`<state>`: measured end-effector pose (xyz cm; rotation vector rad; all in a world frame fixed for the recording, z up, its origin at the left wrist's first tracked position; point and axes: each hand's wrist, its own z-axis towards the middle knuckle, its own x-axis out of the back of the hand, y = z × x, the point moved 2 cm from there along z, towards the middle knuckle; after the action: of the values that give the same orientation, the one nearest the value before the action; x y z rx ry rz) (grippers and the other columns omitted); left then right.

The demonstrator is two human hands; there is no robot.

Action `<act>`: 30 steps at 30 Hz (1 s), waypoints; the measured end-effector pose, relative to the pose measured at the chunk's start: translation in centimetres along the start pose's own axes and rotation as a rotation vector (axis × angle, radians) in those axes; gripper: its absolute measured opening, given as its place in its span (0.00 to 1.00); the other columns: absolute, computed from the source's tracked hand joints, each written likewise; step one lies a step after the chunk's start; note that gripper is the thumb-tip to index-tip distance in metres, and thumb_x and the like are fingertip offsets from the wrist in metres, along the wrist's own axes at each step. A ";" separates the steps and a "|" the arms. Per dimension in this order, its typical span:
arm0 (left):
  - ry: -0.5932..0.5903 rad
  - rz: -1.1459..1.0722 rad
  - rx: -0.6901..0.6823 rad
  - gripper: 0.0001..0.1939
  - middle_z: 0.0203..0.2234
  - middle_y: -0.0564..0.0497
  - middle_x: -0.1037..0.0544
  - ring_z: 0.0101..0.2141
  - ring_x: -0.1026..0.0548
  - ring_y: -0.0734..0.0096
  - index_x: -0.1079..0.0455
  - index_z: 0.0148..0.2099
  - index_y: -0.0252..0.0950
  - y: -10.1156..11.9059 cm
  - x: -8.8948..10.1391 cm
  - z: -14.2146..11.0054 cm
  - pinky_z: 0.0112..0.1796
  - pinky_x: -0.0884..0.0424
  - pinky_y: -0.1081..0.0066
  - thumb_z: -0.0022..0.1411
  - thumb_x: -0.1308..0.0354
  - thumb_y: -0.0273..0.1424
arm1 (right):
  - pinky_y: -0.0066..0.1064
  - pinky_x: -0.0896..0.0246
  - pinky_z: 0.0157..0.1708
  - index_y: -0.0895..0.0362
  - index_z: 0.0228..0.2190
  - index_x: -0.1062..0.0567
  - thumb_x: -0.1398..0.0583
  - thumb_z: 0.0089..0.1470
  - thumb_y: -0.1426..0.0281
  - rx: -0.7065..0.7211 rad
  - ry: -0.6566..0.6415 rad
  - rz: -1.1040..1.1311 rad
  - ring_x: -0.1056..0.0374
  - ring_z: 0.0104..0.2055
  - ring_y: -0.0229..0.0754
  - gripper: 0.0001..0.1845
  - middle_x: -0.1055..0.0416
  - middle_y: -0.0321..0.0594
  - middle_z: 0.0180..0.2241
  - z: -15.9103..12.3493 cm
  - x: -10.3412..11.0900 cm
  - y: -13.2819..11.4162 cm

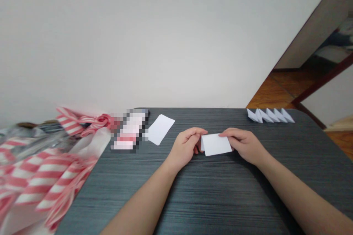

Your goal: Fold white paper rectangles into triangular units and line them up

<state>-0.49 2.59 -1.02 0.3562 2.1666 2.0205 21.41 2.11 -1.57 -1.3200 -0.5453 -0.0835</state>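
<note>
A small white sheet of paper, folded over along its upper edge, is held just above the dark table. My left hand grips it at the left end, thumb and fingers closed near the fold. At the other end my right hand pinches the paper, with a finger along the top edge. The fingertips behind the sheet are partly hidden. Left of my left hand lies a flat stack of white paper sheets. A row of several folded white paper pieces stands at the back right.
The dark wood-grain table meets a pale wall at its back edge. A blurred-out phone-like object lies at the left edge. Red-and-white striped bags are heaped beside the table. Wooden flooring shows at right.
</note>
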 end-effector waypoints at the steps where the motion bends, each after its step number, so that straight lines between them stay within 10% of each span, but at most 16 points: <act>1: 0.000 -0.010 -0.006 0.15 0.19 0.54 0.29 0.19 0.32 0.75 0.26 0.44 0.32 0.0 0.0 0.0 0.21 0.35 0.75 0.65 0.50 0.35 | 0.28 0.40 0.28 0.54 0.39 0.20 0.45 0.59 0.73 0.015 -0.006 -0.005 0.33 0.27 0.36 0.13 0.25 0.39 0.35 0.0 0.0 -0.1; 15: 0.030 0.155 -0.025 0.10 0.21 0.55 0.27 0.20 0.34 0.76 0.26 0.42 0.34 -0.3 -0.3 -0.1 0.23 0.38 0.76 0.62 0.43 0.33 | 0.29 0.38 0.28 0.56 0.52 0.28 0.45 0.62 0.67 -0.075 -0.040 0.078 0.34 0.25 0.37 0.18 0.28 0.35 0.26 -0.3 -0.3 -0.6; 30: 0.042 0.318 -0.052 0.10 0.18 0.56 0.29 0.21 0.34 0.75 0.28 0.32 0.35 0.1 -0.2 -0.3 0.25 0.39 0.75 0.63 0.45 0.34 | 0.29 0.39 0.31 0.57 0.34 0.23 0.43 0.59 0.68 -0.184 -0.198 -0.108 0.31 0.28 0.39 0.09 0.27 0.35 0.25 1.0 -0.4 -2.1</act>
<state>-0.38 2.29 -0.90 0.6964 2.1927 2.2589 19.95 2.42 0.24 -1.4866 -0.7922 -0.0945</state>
